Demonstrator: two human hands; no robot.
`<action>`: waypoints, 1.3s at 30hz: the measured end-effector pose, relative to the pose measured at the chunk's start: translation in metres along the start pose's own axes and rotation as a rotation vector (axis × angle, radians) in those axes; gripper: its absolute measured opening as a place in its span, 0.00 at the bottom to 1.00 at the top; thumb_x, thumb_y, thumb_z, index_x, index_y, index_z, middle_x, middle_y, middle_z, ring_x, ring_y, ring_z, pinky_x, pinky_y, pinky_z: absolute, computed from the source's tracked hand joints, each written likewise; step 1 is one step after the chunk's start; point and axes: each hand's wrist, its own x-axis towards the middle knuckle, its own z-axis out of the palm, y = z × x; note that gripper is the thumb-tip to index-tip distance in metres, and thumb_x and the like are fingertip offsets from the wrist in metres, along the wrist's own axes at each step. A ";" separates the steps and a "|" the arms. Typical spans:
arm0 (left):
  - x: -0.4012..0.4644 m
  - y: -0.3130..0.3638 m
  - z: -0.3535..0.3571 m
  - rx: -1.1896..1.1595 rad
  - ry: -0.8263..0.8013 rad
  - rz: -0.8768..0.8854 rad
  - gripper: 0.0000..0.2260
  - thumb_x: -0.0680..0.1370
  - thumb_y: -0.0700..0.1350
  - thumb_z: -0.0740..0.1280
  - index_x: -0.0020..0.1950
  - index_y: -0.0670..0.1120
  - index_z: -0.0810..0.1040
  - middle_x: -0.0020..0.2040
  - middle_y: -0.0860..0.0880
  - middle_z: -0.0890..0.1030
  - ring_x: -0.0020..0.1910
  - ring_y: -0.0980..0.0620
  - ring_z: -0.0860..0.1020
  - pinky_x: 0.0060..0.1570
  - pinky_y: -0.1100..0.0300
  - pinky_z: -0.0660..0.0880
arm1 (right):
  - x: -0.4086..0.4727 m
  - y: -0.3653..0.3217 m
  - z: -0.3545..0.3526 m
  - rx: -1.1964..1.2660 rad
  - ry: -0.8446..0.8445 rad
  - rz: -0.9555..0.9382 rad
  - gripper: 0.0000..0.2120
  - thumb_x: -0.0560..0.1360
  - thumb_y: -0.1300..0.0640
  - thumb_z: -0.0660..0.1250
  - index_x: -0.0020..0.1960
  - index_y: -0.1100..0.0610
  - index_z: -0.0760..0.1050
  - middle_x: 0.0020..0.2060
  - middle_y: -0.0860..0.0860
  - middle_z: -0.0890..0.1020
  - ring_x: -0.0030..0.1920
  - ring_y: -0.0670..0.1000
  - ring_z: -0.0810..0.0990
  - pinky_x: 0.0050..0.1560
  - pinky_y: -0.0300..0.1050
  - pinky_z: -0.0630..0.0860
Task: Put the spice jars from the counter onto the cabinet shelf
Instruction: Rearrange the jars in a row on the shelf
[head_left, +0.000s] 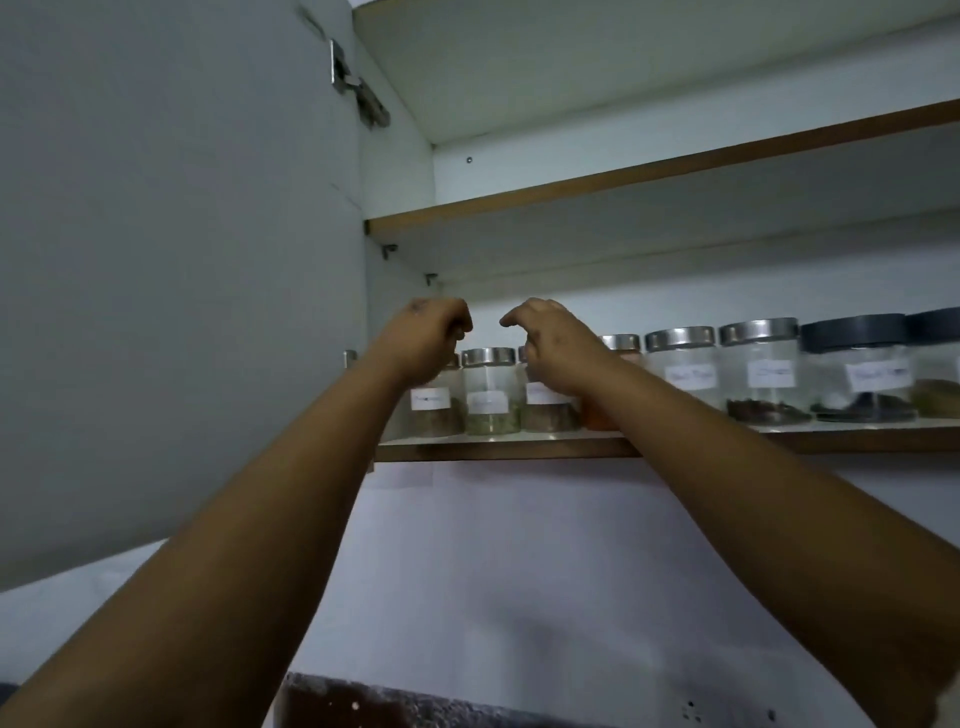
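Observation:
Several glass spice jars with white labels stand in a row on the lower cabinet shelf (498, 448). Most have steel lids; the dark-lidded jar (857, 364) stands towards the right. My left hand (426, 340) is raised in front of the leftmost jar (436, 413), hiding its lid, with its fingers curled into a fist above lid height and nothing in them. My right hand (558, 348) hovers in front of the third jar (550, 415), fingers arched loosely and thumb near its lid. Between my hands stands the second jar (491, 395), untouched.
The cabinet door (182, 260) hangs open at the left, its hinge (358, 88) at the top. An upper shelf (623, 174) runs above the jars. Below the cabinet is a pale wall (519, 571), and a dark speckled counter edge (389, 701) shows at the bottom.

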 end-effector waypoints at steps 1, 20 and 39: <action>0.010 -0.012 -0.003 0.041 -0.054 -0.028 0.10 0.80 0.38 0.60 0.58 0.44 0.78 0.55 0.43 0.80 0.53 0.46 0.77 0.55 0.54 0.75 | 0.013 -0.004 0.002 -0.036 -0.071 0.022 0.22 0.78 0.67 0.57 0.70 0.56 0.70 0.67 0.52 0.72 0.68 0.53 0.68 0.67 0.45 0.67; 0.103 -0.070 0.055 0.349 -0.672 -0.015 0.23 0.78 0.37 0.64 0.73 0.44 0.69 0.69 0.47 0.75 0.65 0.47 0.75 0.68 0.50 0.70 | 0.100 -0.027 0.064 -0.651 -0.513 0.139 0.17 0.78 0.66 0.60 0.65 0.61 0.73 0.62 0.54 0.77 0.55 0.54 0.76 0.57 0.44 0.75; 0.150 -0.090 0.132 0.459 -0.641 0.023 0.17 0.76 0.43 0.69 0.65 0.43 0.78 0.60 0.46 0.79 0.52 0.48 0.75 0.62 0.55 0.74 | 0.123 0.004 0.118 -0.668 -0.645 0.304 0.29 0.77 0.65 0.64 0.76 0.60 0.58 0.69 0.58 0.69 0.67 0.56 0.71 0.61 0.46 0.70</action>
